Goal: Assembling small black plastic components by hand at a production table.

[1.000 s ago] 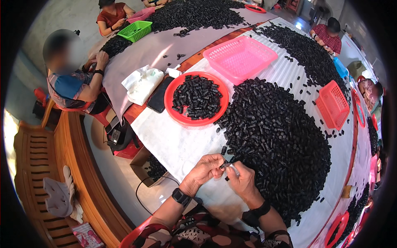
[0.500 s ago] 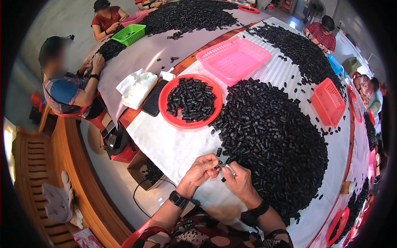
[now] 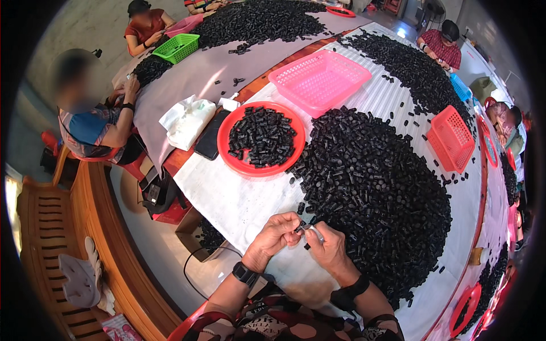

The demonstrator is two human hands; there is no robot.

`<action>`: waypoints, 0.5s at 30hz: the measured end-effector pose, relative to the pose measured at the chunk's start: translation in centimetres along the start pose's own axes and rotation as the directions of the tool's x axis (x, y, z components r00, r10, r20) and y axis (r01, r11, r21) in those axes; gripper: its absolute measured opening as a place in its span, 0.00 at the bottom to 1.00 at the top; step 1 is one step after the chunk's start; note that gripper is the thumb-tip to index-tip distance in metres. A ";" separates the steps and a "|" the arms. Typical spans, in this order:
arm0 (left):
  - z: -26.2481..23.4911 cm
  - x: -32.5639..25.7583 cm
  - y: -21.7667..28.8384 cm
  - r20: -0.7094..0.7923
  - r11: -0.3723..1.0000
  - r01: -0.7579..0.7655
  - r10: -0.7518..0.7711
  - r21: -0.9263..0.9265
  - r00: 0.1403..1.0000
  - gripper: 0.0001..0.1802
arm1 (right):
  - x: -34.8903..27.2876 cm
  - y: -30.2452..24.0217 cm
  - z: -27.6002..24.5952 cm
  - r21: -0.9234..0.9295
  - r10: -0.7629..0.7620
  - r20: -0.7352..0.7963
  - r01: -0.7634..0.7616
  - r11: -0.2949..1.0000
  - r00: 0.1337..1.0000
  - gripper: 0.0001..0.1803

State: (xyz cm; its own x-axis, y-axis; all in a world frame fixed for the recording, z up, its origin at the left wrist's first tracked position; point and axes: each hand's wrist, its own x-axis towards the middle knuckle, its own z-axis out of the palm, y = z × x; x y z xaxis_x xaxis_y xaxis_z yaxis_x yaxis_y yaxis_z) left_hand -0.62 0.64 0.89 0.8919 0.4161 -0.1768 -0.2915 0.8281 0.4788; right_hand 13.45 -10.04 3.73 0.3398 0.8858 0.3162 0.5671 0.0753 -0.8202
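The person's left hand [image 3: 278,232] and right hand [image 3: 328,245] are close together above the near edge of the worktop [image 3: 210,187]. The left hand is pinched on a small black piece [image 3: 299,226], of which only a part shows beyond the fingertips. The right hand is closed too, with the thumb pressed on a small pale thing [image 3: 314,232]; its shape is mostly covered by the fingers, and I cannot tell what it is, nor whether it touches the black piece.

Just beside the right hand lies a wide pile of black pieces [image 3: 381,193]; the single pieces in its middle are hard to separate by eye. Farther away, a red plate [image 3: 223,139] carries more of them, and these hide most of its bottom. Behind the plate and the pile stands a pink basket [image 3: 318,79].

To the left of the plate is a dark flat object [image 3: 209,145], its one end near a white crumpled bag [image 3: 187,120]. Below the worktop, a cardboard box [image 3: 187,238] is partly hidden. At the right rim, another red plate [image 3: 475,295] is strongly bent by the lens.
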 end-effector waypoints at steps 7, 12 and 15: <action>0.5 0.0 -0.1 -0.026 1.000 -0.001 0.001 0.003 1.000 0.09 | -0.1 0.1 -0.1 -0.022 0.000 0.018 0.000 1.000 1.000 0.12; 1.1 0.0 -0.1 -0.060 0.999 0.004 -0.001 0.046 0.998 0.11 | -0.2 0.1 0.0 -0.075 -0.058 0.045 0.061 0.995 0.997 0.13; 0.9 0.0 0.0 -0.061 0.999 0.002 0.001 0.038 0.998 0.11 | 0.0 0.0 0.0 0.039 0.005 -0.014 -0.005 0.999 1.000 0.13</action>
State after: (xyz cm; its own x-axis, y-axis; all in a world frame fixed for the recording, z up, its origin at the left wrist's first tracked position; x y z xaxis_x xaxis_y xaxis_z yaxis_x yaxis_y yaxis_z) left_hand -0.29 0.33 1.66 0.8690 0.4388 -0.2287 -0.2765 0.8140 0.5108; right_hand 13.42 -10.04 3.74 0.3532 0.8796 0.3186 0.5357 0.0890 -0.8397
